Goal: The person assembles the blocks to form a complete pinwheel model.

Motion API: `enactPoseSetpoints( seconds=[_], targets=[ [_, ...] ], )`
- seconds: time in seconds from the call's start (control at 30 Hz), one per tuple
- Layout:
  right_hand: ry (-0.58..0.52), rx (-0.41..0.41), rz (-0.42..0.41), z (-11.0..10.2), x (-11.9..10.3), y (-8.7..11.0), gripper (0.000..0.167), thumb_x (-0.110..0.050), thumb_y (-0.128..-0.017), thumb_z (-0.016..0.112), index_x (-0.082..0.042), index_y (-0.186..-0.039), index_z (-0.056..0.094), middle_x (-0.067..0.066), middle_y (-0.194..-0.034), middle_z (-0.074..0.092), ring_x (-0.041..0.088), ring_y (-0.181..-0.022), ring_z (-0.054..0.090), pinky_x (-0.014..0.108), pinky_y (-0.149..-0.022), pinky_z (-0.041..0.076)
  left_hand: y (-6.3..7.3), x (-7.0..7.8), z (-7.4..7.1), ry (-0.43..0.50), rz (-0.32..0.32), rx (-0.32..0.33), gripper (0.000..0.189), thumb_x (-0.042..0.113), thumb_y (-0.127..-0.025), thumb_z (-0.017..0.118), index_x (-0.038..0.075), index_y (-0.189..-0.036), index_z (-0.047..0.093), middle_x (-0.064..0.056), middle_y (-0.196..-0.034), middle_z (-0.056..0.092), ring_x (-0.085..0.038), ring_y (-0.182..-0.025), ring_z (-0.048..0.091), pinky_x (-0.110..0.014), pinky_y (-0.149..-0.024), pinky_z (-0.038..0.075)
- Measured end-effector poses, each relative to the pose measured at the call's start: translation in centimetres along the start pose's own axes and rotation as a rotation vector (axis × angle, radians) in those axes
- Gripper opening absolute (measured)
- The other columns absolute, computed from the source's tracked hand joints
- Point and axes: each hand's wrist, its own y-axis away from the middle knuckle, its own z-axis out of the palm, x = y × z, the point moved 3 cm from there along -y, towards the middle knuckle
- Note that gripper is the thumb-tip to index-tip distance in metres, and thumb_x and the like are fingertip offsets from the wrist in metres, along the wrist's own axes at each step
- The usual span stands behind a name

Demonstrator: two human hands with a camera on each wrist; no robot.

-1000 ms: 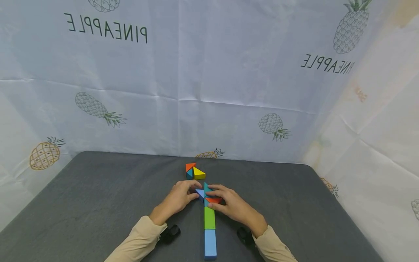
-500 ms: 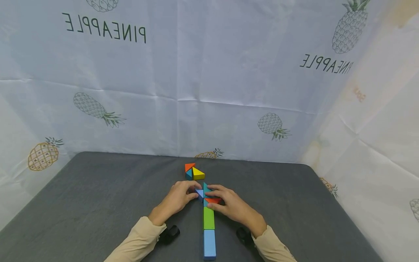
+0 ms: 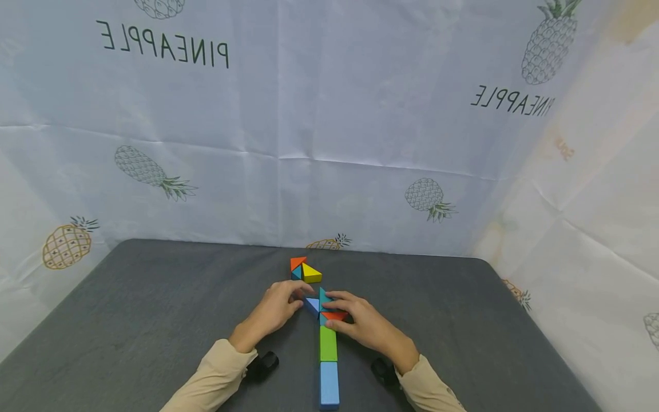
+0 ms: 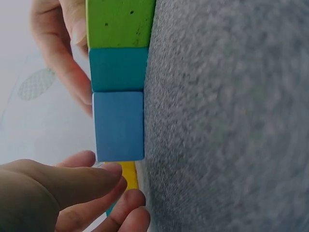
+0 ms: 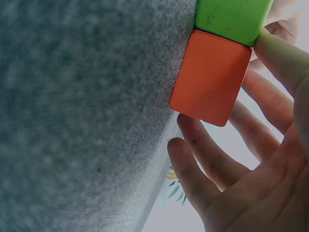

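A row of blocks lies on the dark table: a light blue block (image 3: pixel 329 384) nearest, then a green block (image 3: pixel 328 344), then small triangles. Among these are a red-orange triangular block (image 3: pixel 335 315), a teal one (image 3: pixel 323 297) and a light blue one (image 3: pixel 313 305) on the left. My left hand (image 3: pixel 272 309) is just left of the light blue triangle, fingers loosely bent, holding nothing. My right hand (image 3: pixel 365 324) rests its fairly straight fingers over the teal and red-orange triangles; its thumb touches near the green-orange joint (image 5: pixel 260 41).
Beyond the row sits a small cluster: an orange triangle (image 3: pixel 297 262), a dark blue one (image 3: pixel 297 273) and a yellow one (image 3: pixel 311 273). A pineapple-print cloth (image 3: pixel 355 131) hangs behind the dark table (image 3: pixel 154 309). Black wrist cameras sit below both hands.
My left fingers have come off the light blue triangle and the hand has drawn slightly left. The right hand stays on the blocks.
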Motion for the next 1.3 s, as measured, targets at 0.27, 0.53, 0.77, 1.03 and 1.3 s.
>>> enactPoseSetpoints(
  seconds=[0.27,0.53,0.77,1.03,1.3],
  targets=[
    [-0.004,-0.002,-0.003,-0.1,-0.1,0.0,0.045,-0.036,-0.099,0.059,-0.009,-0.135,0.061,0.011,-0.152,0.046,0.029,-0.128,0.057,0.038,-0.099,0.052,-0.1,-0.3,-0.4,0.023,-0.052,0.036,0.030,-0.002,-0.087,0.072,0.010,-0.114,0.071,-0.006,-0.100,0.070,-0.011,-0.075,0.060,-0.031,-0.069,0.053],
    [-0.007,-0.003,-0.007,0.1,0.1,-0.1,0.045,-0.036,-0.099,0.059,-0.008,-0.134,0.061,0.012,-0.151,0.046,0.030,-0.128,0.057,0.039,-0.098,0.052,-0.1,-0.6,-0.4,0.015,-0.064,0.076,0.029,0.001,-0.086,0.073,0.009,-0.114,0.071,-0.007,-0.101,0.069,-0.012,-0.075,0.061,-0.033,-0.070,0.054],
    [0.004,0.004,-0.002,0.1,0.2,-0.1,0.045,-0.036,-0.099,0.059,-0.008,-0.134,0.062,0.011,-0.151,0.046,0.029,-0.128,0.057,0.039,-0.099,0.052,-0.2,-0.5,-0.4,0.030,-0.040,0.089,0.028,0.003,-0.087,0.074,0.008,-0.114,0.070,-0.009,-0.104,0.069,-0.013,-0.075,0.063,-0.034,-0.070,0.055],
    [0.004,0.003,-0.009,0.0,0.1,-0.1,0.045,-0.037,-0.099,0.060,-0.008,-0.134,0.062,0.012,-0.151,0.046,0.030,-0.128,0.056,0.041,-0.099,0.052,-0.6,-0.6,-0.6,0.042,-0.026,0.108,0.029,0.003,-0.086,0.074,0.008,-0.115,0.070,-0.009,-0.105,0.068,-0.014,-0.075,0.063,-0.032,-0.068,0.055],
    [0.000,-0.001,-0.006,0.1,0.1,-0.1,0.044,-0.036,-0.099,0.059,-0.009,-0.134,0.062,0.012,-0.151,0.046,0.029,-0.127,0.058,0.037,-0.097,0.053,-1.7,-0.4,-0.8,0.066,-0.044,0.102,0.032,0.003,-0.086,0.075,0.008,-0.118,0.069,-0.009,-0.116,0.067,-0.013,-0.075,0.063,-0.028,-0.064,0.054]
  ],
)
